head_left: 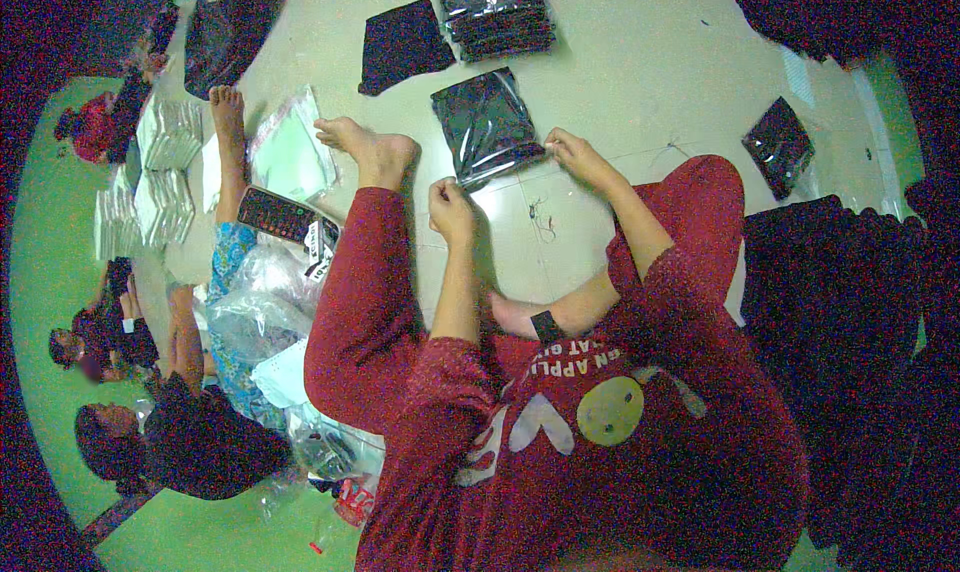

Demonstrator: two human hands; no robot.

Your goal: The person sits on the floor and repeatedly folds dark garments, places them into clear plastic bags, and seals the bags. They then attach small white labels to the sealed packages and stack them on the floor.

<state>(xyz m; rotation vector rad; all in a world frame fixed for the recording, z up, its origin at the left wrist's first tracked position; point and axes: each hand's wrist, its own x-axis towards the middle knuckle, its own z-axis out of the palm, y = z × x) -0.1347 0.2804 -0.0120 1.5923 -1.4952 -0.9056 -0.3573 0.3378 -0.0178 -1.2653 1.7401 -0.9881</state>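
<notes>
I see my left hand [450, 208] closed in a fist by the lower corner of the bagged black garment [487, 124] lying on the floor [640, 62] at upper centre, while my right hand [568, 152] pinches its open edge, seemingly keeping it flat.

The person sits on the floor [640, 62]. A bagged garment [487, 124] lies on the floor in front, its near edge between the left hand [450, 210] and the right hand [572, 154]. Behind it stands a stack of bagged garments [497, 14], with 1 unbagged garment [402, 44] to its left. Another bagged garment [778, 144] lies far to the right. A second person's legs stretch along the left side.
</notes>
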